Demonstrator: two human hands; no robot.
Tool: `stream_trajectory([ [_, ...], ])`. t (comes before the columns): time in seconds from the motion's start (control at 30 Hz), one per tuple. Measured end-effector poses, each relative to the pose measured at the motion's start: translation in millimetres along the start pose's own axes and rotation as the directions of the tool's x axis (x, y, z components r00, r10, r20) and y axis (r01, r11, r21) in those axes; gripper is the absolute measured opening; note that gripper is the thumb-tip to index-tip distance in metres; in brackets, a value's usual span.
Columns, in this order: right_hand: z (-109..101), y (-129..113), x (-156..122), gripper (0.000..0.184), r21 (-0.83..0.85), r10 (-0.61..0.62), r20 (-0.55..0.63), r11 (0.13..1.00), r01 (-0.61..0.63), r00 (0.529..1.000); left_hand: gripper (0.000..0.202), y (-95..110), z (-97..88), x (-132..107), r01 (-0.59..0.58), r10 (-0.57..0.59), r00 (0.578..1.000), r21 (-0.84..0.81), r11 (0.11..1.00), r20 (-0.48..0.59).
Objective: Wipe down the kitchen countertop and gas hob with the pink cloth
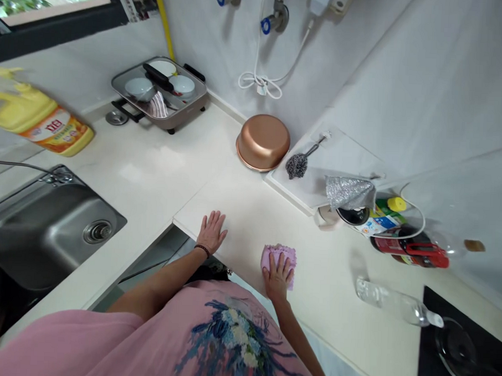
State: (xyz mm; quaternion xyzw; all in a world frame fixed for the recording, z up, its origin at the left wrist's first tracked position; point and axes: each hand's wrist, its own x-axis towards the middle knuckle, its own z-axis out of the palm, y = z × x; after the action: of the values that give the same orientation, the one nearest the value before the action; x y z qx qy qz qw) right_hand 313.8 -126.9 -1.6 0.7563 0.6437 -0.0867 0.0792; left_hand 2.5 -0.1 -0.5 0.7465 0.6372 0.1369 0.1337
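Observation:
My left hand (pixel 211 231) lies flat on the white countertop (pixel 168 168) near its front corner, fingers stretched out, with nothing in it. To the right, my right hand (pixel 277 278) presses flat on a pink cloth (pixel 290 255), its fingers spread over the fabric. The cloth has a scalloped edge and sits by the counter's front edge; part of it is hidden under the palm. Farther back, against the wall, an upturned copper-coloured pot (pixel 265 139) rests on the counter.
At left are a steel sink (pixel 62 224) and a yellow detergent jug (pixel 50 121). An electric pan (pixel 177 115) with bowls under its glass lid stands behind. Rightward are a steel-wool scrubber (pixel 297 165), silver cloth (pixel 350 192), clear glass bottle (pixel 391 302), several other bottles and a black stove (pixel 468 352).

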Motion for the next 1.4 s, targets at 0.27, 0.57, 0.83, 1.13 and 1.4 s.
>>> stream_trajectory([
  [0.27, -40, 1, 140, 0.063, 0.046, 0.038, 0.047, 0.998, -0.041, 0.998, 0.064, 1, -2.3, -1, -0.012, 0.012, 1.0, 0.026, 1.0, -0.018],
  [0.57, -66, -7, 223, 0.063, 0.103, 0.184, 0.065, 0.976, -0.19, 0.981, 0.065, -2, 0.2, -2, -0.024, 0.026, 0.999, 0.044, 0.999, -0.026],
  [0.83, -48, -102, 145, 0.062, 0.09, -0.083, 0.004, 0.993, 0.083, 0.997, 0.063, -2, -0.7, -1, -0.004, 0.004, 1.0, 0.003, 1.0, -0.011],
  [1.13, -28, -131, 37, 0.064, 0.226, -0.412, 0.02, 0.89, 0.397, 0.911, 0.065, -3, -1.2, 1, 0.006, -0.006, 1.0, -0.05, 0.999, -0.01],
  [1.4, -15, -94, 13, 0.059, 0.206, -0.266, -0.019, 0.942, 0.264, 0.964, 0.064, -2, -0.9, 1, 0.01, -0.012, 1.0, -0.068, 0.998, -0.027],
])
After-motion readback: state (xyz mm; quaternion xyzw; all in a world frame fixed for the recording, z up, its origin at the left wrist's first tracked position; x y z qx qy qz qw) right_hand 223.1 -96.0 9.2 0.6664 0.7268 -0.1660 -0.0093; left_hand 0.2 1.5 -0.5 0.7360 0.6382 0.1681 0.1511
